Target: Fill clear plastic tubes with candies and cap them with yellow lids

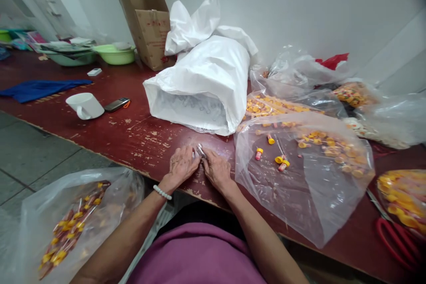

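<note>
My left hand point(183, 163) and my right hand point(217, 168) meet near the table's front edge, with fingers bent and closed. A small clear, shiny tube point(201, 150) sticks up from the fingertips of my right hand. Another clear piece shows at the fingers of my left hand, partly covered by them. Just behind, a white sack point(213, 66) lies on its side, its mouth facing me, with several clear tubes point(203, 103) inside. To the right, small red-and-yellow capped tubes point(259, 154) lie in and on a clear plastic bag point(309, 204).
A white mug point(85, 105) and a dark phone-like device point(116, 104) are at left, near a blue cloth point(40, 88). Behind stand a cardboard box point(153, 31) and a green basin point(115, 54). Red-handled scissors point(396, 239) lie far right. A filled plastic bag point(109, 226) hangs at lower left.
</note>
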Demonstrator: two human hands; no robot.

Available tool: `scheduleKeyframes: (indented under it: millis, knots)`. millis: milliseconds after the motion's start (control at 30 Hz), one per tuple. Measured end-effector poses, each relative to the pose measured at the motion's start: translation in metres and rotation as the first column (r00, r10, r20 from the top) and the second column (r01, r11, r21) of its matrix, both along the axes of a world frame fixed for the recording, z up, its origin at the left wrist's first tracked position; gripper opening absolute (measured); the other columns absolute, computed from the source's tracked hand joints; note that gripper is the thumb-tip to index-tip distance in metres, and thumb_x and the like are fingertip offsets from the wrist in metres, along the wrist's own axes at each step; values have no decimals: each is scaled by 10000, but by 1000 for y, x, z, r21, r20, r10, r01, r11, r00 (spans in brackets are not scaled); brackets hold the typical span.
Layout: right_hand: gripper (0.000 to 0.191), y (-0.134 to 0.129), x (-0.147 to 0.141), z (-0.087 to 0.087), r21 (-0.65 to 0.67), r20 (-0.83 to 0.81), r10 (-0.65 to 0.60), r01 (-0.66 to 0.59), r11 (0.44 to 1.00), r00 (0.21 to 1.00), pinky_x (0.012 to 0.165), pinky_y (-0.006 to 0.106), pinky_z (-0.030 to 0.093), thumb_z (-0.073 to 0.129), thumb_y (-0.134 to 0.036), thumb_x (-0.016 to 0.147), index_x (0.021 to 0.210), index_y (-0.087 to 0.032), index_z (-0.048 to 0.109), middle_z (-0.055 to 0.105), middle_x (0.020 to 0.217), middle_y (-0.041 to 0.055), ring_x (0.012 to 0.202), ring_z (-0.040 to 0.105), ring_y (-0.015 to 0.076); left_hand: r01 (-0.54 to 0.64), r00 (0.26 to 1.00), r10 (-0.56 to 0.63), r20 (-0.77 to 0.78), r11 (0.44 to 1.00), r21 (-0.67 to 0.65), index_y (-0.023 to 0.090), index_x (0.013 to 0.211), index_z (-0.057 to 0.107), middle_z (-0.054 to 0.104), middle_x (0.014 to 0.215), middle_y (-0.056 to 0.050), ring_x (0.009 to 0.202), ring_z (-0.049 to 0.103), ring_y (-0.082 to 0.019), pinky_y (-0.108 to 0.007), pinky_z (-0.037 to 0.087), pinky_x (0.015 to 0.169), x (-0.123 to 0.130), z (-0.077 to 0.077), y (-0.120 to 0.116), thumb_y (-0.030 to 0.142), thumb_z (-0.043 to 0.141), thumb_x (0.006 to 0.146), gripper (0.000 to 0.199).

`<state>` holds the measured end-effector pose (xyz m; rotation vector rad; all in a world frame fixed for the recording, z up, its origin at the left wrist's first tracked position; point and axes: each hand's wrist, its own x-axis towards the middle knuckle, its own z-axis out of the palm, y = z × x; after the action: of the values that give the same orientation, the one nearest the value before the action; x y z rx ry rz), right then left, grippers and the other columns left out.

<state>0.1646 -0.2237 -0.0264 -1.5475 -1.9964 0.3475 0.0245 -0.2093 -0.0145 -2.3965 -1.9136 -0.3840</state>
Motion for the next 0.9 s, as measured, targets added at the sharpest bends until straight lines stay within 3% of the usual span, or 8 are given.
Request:
scheduleKeyframes:
  millis: [133, 200, 267, 333, 400, 467, 700, 900]
  knots:
    - [422, -6, 0, -3, 0, -81, -55, 55, 998, 995, 900, 355, 476, 489, -171, 845, 1258, -242, 534, 631, 1194, 68, 1050, 611, 232, 40, 971, -25, 236, 997, -59, 168, 992, 589, 635, 973, -110, 919, 590, -251, -351, 437, 817, 3, 3, 0, 296, 512, 841, 212]
    - [411, -8, 2, -5, -21, -204, -101, 99, 995, 974, 912, 360, 470, 495, -170, 836, 1240, -226, 546, 644, 1168, 69, 1037, 615, 224, 80, 876, -22, 482, 992, -99, 175, 1021, 591, 655, 932, -86, 868, 612, -234, -346, 452, 797, 2, 3, 2, 306, 562, 817, 244]
    - [409, -11, 2, -6, -64, -371, -133, 118, 991, 919, 908, 360, 477, 499, -173, 832, 1235, -222, 539, 654, 1153, 58, 996, 630, 204, 138, 628, 34, 777, 978, -154, 172, 1059, 584, 670, 918, -71, 814, 629, -208, -330, 474, 766, 3, 1, 4, 344, 625, 778, 332]
    - [393, -15, 1, -6, -98, -540, -124, 85, 992, 833, 897, 344, 489, 516, -185, 829, 1220, -220, 533, 658, 1146, 48, 973, 638, 182, 228, 258, 138, 956, 953, -199, 166, 1093, 572, 672, 977, -73, 802, 639, -182, -301, 492, 740, 6, -1, 3, 351, 691, 724, 429]
    - [355, -20, -2, -7, -91, -653, -82, 29, 995, 753, 884, 321, 499, 529, -208, 833, 1188, -213, 534, 663, 1130, 44, 976, 640, 169, 319, -53, 227, 972, 926, -199, 169, 1105, 569, 666, 1029, -69, 824, 644, -161, -276, 499, 749, 11, -3, 0, 321, 736, 688, 475]
    - [316, -24, -4, -8, -62, -681, -45, 3, 998, 731, 877, 310, 504, 525, -221, 844, 1160, -207, 541, 669, 1110, 47, 981, 641, 166, 397, -207, 293, 933, 897, -194, 175, 1096, 585, 667, 1049, -63, 863, 643, -149, -264, 494, 789, 15, -4, -4, 283, 753, 677, 464]
    - [359, -28, -4, -9, 81, -317, 4, 23, 996, 948, 945, 399, 476, 444, -180, 868, 1210, -152, 550, 635, 1175, 124, 1088, 597, 239, 538, -147, 314, 938, 821, -191, 163, 945, 619, 687, 1021, -42, 923, 624, -146, -244, 476, 840, 15, -6, -8, 129, 809, 563, 427]
    - [371, -63, 10, 30, 76, -162, 19, -6, 997, 987, 897, 352, 508, 501, -215, 871, 1239, -175, 522, 613, 1188, 111, 1058, 600, 214, 593, -103, 341, 934, 775, -217, 165, 822, 526, 705, 846, -11, 679, 654, -125, -219, 517, 612, 13, -5, -7, 145, 790, 606, 341]
